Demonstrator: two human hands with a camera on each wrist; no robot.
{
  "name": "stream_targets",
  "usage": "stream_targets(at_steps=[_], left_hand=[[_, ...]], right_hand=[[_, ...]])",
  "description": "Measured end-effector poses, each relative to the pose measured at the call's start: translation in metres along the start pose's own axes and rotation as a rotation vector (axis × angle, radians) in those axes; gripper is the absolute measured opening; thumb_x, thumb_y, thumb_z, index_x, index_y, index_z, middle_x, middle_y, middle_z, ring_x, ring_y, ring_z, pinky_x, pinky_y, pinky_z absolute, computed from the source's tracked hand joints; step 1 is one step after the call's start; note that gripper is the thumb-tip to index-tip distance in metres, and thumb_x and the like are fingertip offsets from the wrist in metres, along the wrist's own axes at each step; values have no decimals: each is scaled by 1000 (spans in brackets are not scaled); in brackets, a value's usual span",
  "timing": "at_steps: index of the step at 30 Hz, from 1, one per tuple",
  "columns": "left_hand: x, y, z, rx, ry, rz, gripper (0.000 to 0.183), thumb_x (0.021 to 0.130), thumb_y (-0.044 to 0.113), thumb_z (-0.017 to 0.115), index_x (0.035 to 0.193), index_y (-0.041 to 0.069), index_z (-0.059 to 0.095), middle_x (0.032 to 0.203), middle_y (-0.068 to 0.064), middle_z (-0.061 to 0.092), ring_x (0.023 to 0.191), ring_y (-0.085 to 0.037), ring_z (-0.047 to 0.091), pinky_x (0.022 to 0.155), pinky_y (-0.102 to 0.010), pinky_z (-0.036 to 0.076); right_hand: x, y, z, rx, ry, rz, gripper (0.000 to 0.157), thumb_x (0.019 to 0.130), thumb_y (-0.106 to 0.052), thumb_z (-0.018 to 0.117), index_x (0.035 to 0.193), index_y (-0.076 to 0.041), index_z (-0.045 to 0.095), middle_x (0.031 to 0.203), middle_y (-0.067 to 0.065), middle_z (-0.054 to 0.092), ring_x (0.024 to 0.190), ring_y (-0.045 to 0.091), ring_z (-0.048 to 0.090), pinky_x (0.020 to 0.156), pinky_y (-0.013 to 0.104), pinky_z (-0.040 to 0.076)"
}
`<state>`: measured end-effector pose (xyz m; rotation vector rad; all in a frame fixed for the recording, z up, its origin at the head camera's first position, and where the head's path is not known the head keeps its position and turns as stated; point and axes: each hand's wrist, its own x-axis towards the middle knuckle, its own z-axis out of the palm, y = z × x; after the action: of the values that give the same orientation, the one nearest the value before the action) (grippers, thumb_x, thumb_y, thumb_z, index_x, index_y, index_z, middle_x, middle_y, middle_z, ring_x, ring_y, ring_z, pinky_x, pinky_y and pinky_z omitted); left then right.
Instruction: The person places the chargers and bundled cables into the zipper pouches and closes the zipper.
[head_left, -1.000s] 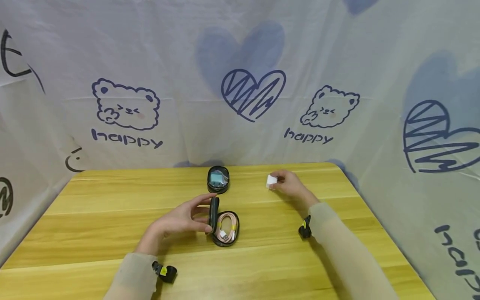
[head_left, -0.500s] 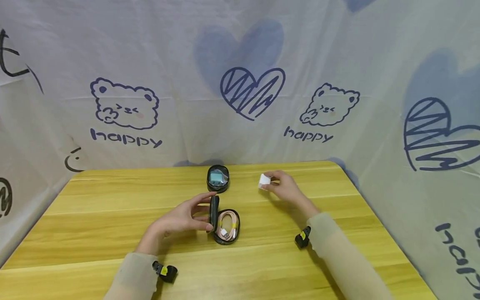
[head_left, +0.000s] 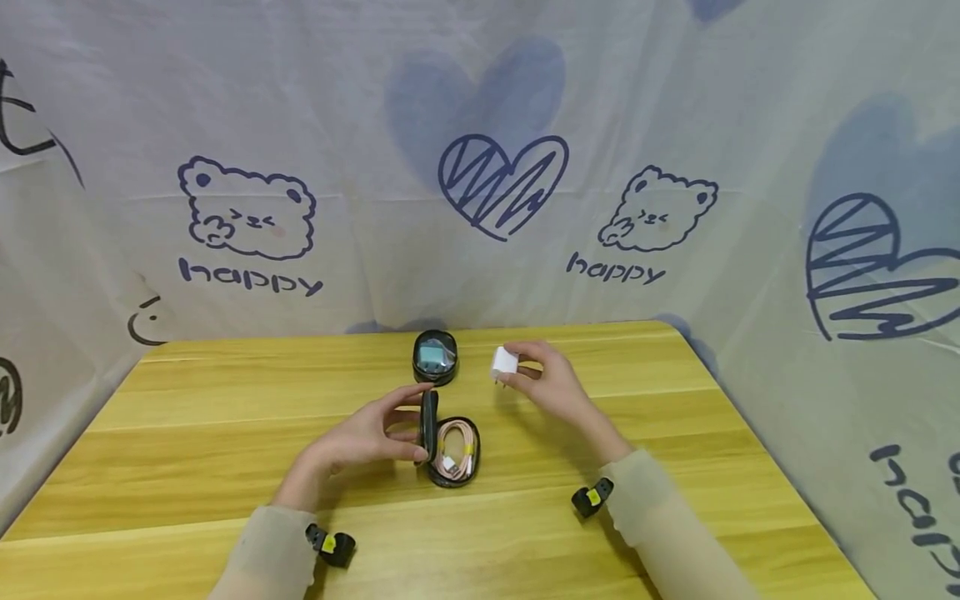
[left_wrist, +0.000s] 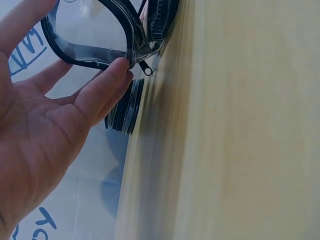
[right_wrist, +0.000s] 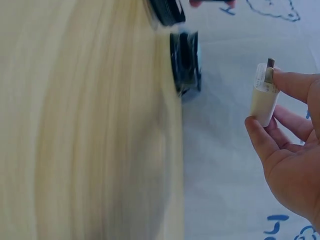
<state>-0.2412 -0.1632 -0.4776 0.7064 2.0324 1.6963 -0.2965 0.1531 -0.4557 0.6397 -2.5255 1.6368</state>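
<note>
My left hand grips the raised lid of a small black zip case, thumb at the near edge and fingertips at the far edge. Inside the open case lies a coiled pink USB cable with yellow ties. The left wrist view shows the lid's clear window and black rim, plus a zipper pull. Between thumb and fingers, my right hand pinches a white charger plug above the table. Its metal prongs show in the right wrist view.
A second black zip case with a clear top stands behind the open one, a light-blue item inside. The wooden table ends at a white printed cloth hanging at the back and sides.
My right hand has carried the charger plug leftward, closer to the two cases. The left hand keeps its grip on the lid, almost unmoved.
</note>
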Motion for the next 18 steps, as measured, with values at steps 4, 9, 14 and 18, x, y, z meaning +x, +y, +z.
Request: stream_targets(at_steps=[4, 9, 14, 18], left_hand=[[1, 1, 1, -5, 11, -12, 103, 85, 7, 86, 165, 4, 21, 162, -28, 32, 147, -47, 37, 114, -42, 45], [0, 0, 2, 7, 22, -17, 102, 86, 8, 86, 165, 5, 22, 161, -27, 34, 146, -47, 38, 115, -46, 44], [0, -1, 1, 13, 24, -17, 101, 86, 9, 86, 165, 5, 23, 160, -27, 35, 146, -46, 39, 115, -46, 44], [1, 0, 2, 12, 18, -16, 101, 87, 8, 85, 165, 4, 22, 161, -27, 34, 147, -46, 38, 115, -45, 44]], right_hand=[[-4, -9, 9, 21, -7, -34, 45, 91, 5, 76, 135, 6, 64, 131, 22, 57, 121, 40, 61, 101, 33, 56], [-9, -19, 22, 40, -34, -52, 45, 90, 2, 78, 133, 5, 65, 131, 21, 58, 121, 40, 61, 103, 40, 55], [-12, -21, 33, 46, -74, -44, 43, 90, -1, 80, 131, 3, 67, 129, 19, 58, 119, 37, 61, 103, 40, 56], [-16, -19, 41, 33, -123, -55, 42, 90, -1, 80, 129, 3, 67, 127, 18, 59, 118, 34, 61, 101, 35, 56]])
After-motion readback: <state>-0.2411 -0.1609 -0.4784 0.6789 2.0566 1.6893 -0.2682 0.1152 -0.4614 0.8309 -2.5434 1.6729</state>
